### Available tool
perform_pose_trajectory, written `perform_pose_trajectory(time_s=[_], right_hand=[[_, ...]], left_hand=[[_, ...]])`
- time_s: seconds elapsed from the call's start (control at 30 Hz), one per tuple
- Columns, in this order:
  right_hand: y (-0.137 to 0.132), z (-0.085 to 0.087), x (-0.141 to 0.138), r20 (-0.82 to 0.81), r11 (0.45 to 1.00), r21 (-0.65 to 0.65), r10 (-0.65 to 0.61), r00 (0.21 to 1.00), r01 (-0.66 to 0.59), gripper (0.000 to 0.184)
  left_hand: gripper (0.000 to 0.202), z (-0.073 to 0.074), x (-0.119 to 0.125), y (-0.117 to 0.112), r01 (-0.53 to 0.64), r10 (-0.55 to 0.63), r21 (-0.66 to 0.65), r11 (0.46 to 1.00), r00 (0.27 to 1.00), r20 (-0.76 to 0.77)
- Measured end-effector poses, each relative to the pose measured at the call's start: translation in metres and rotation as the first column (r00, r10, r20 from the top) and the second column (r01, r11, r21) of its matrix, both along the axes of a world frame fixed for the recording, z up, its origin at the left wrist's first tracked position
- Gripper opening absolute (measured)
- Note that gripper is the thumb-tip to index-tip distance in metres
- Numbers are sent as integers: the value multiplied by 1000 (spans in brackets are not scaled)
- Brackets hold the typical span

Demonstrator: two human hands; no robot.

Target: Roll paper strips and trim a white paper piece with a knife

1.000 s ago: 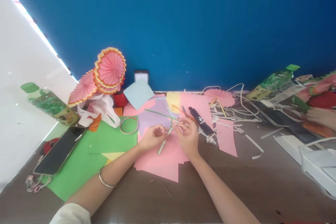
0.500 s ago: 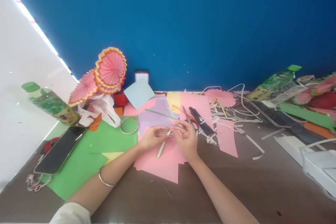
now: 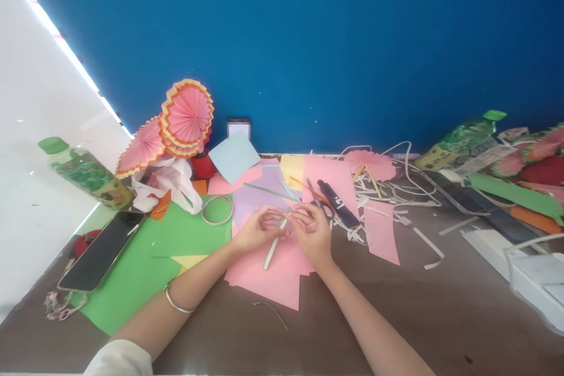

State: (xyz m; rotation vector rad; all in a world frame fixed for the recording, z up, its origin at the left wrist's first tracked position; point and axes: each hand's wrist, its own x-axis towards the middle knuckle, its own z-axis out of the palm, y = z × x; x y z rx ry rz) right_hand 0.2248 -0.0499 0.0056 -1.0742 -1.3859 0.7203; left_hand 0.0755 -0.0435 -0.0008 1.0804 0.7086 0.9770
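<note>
Pinching a pale paper strip (image 3: 270,251) at its upper end, we have both hands closed on it above the middle of the table (image 3: 396,317). Our left hand (image 3: 257,230) curls around that end from the left, fingers folded in and thumb pressed against the paper. Our right hand (image 3: 314,234) meets it from the right, its fingertips (image 3: 298,215) drawn together on the same end, so the two grips almost touch. Neither palm is open.

What matters here is the strip's long axis. It runs from the pinch back toward the table's near edge, leaning a little to the left as it comes toward us. The far end sits between our fingertips, and the free end hangs in the gap between the two wrists. That free end lies over, or just above, the pink sheets (image 3: 268,282) spread beneath our hands; we cannot tell whether it touches them. The strip passes closer to the heel of the left hand than to the right's, so the left hand is the nearer one along most of its length, while the right reaches only its top.

Toward the left edge lie a green sheet (image 3: 132,273) and a phone (image 3: 100,251). A metal ring (image 3: 216,210) sits just beyond the left hand, and a dark tool (image 3: 338,204) just beyond the right, toward the far edge.
</note>
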Motion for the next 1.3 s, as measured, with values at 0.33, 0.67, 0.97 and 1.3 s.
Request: perform_pose_trajectory(time_s=[0.33,0.67,0.97,1.3], right_hand=[[-1,-2,-1,3,1000,5,28,1000,-28,26],[-3,-3,2,70,997,34,59,996,-62,24],[-1,-2,2,63,1000,24,11,998,-12,26],[2,-6,2,67,999,-40,-7,998,10,27]], left_hand=[[46,-4,-5,4,134,-131,-82,988,991,33],[41,-4,-3,6,100,-104,-90,991,994,-30],[43,-5,-3,4,133,-133,-57,990,991,-1],[52,-5,-3,1,159,-154,-56,986,985,78]])
